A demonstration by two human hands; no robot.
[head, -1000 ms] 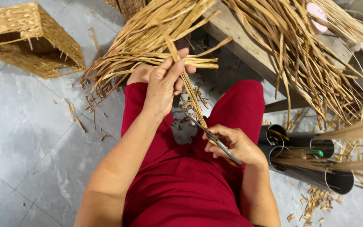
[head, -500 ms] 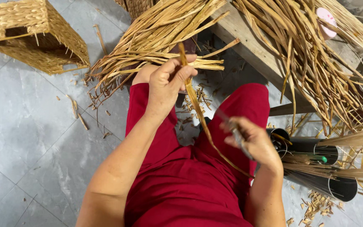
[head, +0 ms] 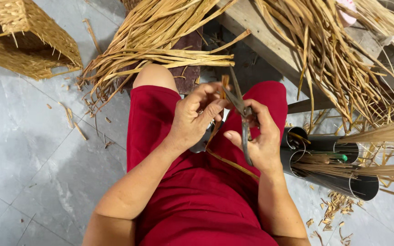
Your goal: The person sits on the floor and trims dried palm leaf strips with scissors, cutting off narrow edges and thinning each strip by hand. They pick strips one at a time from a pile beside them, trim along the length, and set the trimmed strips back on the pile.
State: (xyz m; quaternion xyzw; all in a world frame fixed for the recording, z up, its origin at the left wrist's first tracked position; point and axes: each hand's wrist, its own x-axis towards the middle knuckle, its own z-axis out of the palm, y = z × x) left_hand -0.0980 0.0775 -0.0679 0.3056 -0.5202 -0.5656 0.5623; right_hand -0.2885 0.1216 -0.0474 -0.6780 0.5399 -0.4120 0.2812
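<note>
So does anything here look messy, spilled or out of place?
Only small litter: short straw offcuts scattered on the grey floor beside the metal tubes, with a few more bits near the woven basket.

head cam | steep downward look from above | close over lap and hands | single view

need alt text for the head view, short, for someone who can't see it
Seen from above, a seated person in red holds a dried strip in the left hand and scissors against it in the right hand. Dried strips are heaped ahead, a woven basket lies at upper left, and dark tubes lie at right.
</note>
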